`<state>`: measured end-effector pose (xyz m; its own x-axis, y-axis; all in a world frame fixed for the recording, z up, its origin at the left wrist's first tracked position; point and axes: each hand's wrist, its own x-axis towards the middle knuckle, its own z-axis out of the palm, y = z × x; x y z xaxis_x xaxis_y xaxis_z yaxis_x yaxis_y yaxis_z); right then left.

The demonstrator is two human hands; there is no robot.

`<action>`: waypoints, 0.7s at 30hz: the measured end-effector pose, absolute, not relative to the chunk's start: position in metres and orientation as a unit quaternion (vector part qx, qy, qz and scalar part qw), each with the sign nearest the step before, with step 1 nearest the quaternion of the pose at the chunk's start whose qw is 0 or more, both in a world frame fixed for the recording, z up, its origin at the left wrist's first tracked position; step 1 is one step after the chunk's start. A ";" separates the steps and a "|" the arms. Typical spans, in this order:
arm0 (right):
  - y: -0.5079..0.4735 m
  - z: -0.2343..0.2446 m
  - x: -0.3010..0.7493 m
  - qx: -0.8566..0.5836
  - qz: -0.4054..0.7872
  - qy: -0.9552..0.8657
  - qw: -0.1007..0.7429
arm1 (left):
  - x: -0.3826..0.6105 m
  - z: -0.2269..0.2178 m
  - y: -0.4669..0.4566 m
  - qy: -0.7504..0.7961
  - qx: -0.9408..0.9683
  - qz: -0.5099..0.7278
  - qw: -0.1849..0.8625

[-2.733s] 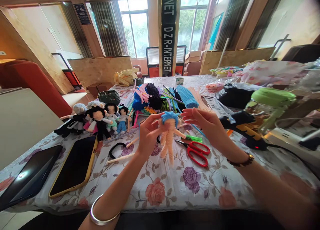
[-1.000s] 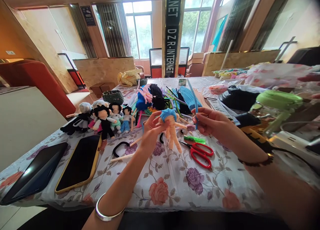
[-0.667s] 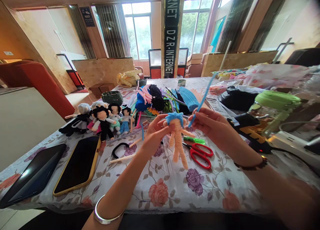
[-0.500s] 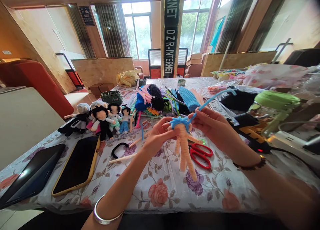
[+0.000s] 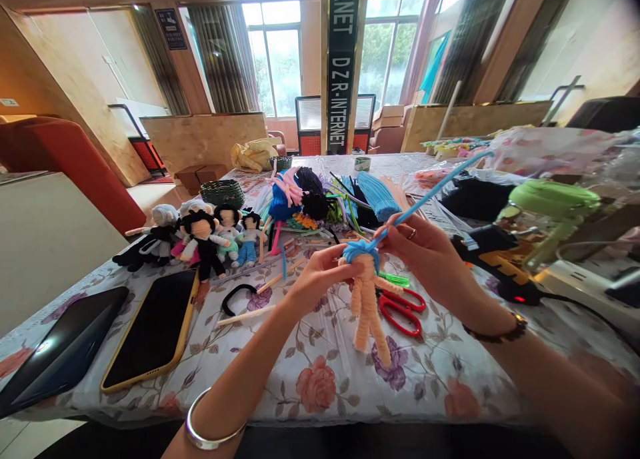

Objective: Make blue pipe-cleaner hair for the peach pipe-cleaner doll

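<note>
Above the table (image 5: 330, 372), the left hand (image 5: 314, 286) pinches the peach doll (image 5: 367, 302) at its blue-haired head; the right hand (image 5: 423, 256) grips a blue pipe cleaner (image 5: 440, 182) touching that hair; red scissors (image 5: 403, 307) lie just behind

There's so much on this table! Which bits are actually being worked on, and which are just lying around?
In use:
left hand holding the peach doll
right hand holding the blue pipe cleaner

Lying about:
red scissors
two phones
finished dolls
glue gun
</note>
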<state>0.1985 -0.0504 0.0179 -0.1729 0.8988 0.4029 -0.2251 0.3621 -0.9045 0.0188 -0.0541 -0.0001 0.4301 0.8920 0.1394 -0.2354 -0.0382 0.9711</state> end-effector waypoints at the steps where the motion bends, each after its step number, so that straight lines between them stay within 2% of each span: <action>1: -0.050 0.017 0.199 -0.286 0.484 -0.594 0.575 | 0.019 0.000 -0.054 0.291 0.564 0.446 0.631; 21: -0.058 0.021 0.195 -0.311 0.471 -0.625 0.539 | 0.023 0.000 -0.057 0.333 0.561 0.462 0.601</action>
